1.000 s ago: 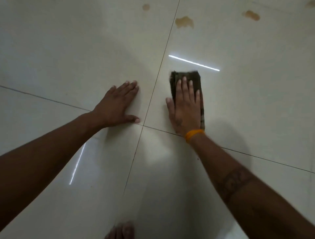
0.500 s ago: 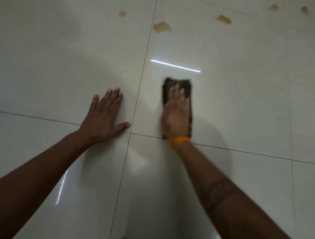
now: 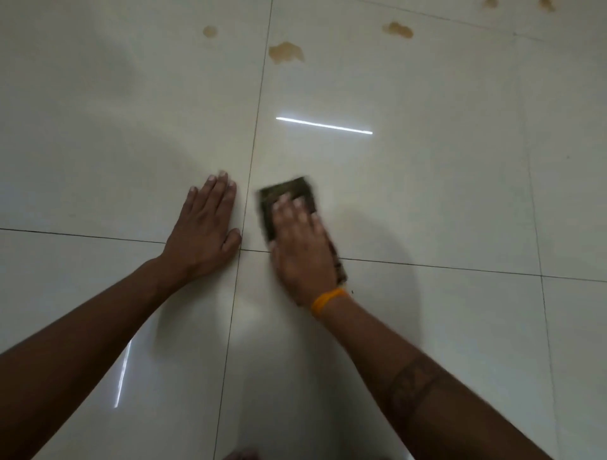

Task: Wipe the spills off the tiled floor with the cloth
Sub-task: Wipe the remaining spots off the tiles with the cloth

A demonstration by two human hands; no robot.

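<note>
A dark folded cloth (image 3: 289, 192) lies flat on the glossy cream tiled floor (image 3: 427, 197). My right hand (image 3: 300, 244), with an orange band at the wrist, presses flat on the cloth and covers most of it. To its left, my left hand (image 3: 205, 230) rests palm down on the tile with fingers spread, holding nothing. Brown spills sit farther away: a large one (image 3: 285, 52) by the grout line, a small round one (image 3: 209, 31) to its left, another (image 3: 397, 30) to the right. Two more specks show at the top right edge (image 3: 545, 4).
Dark grout lines cross just under my hands (image 3: 253, 250). A bright strip of light reflects on the tile (image 3: 323, 125) beyond the cloth. Toes of a foot (image 3: 241, 455) peek in at the bottom edge.
My right hand has slid the cloth back toward me and leftward, tilting it. The view has shifted forward, so the spills sit lower in the frame. My left hand stays planted.
</note>
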